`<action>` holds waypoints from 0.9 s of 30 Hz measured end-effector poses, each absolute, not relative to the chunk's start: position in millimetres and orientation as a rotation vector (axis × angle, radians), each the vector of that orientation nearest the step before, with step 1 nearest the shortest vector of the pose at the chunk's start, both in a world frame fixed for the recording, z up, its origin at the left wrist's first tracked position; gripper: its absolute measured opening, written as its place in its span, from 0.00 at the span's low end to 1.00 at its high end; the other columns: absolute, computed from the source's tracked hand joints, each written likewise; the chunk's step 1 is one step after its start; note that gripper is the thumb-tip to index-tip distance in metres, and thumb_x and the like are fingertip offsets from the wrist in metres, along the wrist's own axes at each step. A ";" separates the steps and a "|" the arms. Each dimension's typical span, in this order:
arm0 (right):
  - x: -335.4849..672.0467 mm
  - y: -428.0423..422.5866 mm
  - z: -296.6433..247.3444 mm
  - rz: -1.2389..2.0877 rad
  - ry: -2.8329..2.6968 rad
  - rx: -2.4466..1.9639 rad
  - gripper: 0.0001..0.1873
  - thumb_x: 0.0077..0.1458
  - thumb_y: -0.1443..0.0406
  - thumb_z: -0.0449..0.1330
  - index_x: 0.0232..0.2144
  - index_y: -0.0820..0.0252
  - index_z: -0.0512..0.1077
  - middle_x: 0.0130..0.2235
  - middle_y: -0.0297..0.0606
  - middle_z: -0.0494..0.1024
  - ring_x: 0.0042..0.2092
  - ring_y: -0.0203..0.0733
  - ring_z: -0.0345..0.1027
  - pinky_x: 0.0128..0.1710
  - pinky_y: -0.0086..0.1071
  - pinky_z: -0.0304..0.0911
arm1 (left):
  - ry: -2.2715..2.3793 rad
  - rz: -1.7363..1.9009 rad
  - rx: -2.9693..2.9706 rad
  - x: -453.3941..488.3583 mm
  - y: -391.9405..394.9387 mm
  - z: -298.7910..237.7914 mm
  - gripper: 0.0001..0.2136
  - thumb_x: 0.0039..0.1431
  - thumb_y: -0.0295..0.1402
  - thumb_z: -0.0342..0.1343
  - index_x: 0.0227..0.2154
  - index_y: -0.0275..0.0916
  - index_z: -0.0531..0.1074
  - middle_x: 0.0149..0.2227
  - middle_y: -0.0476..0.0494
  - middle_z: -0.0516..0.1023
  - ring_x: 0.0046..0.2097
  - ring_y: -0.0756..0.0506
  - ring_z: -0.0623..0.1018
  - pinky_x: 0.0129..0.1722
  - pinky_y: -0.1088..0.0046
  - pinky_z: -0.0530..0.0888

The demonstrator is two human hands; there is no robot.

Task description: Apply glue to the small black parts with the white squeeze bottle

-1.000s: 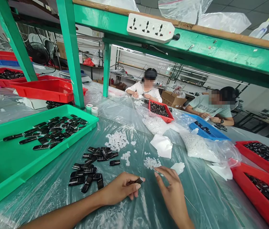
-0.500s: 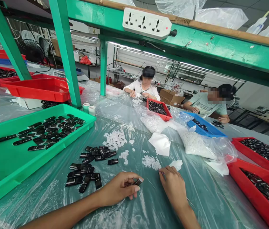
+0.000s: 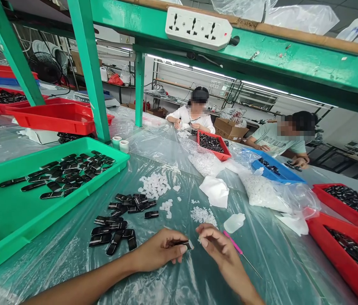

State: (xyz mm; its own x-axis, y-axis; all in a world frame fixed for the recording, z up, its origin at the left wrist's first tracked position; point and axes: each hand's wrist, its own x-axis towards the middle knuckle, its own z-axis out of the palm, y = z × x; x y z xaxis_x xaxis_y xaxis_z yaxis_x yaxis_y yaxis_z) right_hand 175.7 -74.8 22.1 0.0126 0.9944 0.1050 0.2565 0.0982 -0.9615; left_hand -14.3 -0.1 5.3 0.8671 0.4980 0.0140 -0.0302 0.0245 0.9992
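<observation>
My left hand (image 3: 163, 250) is closed on a small black plastic casing (image 3: 183, 244), whose pale end points right between thumb and fingers. Facing it, my right hand (image 3: 218, 248) pinches a tiny whitish piece (image 3: 199, 239) at its fingertips, a short gap from the casing; its exact shape is too small to make out. Just beyond lies a heap of tiny white pieces (image 3: 202, 214). A pink-handled screwdriver (image 3: 233, 242) rests partly behind my right hand, near a small white bottle (image 3: 234, 222). Several more black casings (image 3: 111, 231) lie left of my hands.
A green tray (image 3: 103, 184) with black casings stands at left. Larger white pieces (image 3: 154, 185) are heaped mid-table. Red trays (image 3: 317, 237) line the right side. Bags of white parts (image 3: 263, 192) lie farther back. A green beam (image 3: 261, 46) crosses overhead; two people sit opposite.
My right hand has moved left from the heap of tiny white pieces toward the casing, uncovering the screwdriver and more of the bottle. My left hand has tilted the casing's pale end rightward.
</observation>
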 end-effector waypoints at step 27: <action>147.3 -78.6 2.1 1.585 -0.785 -0.859 0.04 0.55 0.65 0.59 0.32 0.59 0.71 0.35 0.35 0.70 0.38 0.38 0.65 0.46 0.41 0.59 | 0.335 0.431 1.608 -16.2 -2.4 10.8 0.19 0.61 0.44 0.47 0.33 0.32 0.73 0.22 0.50 0.63 0.24 0.52 0.62 0.24 0.78 0.60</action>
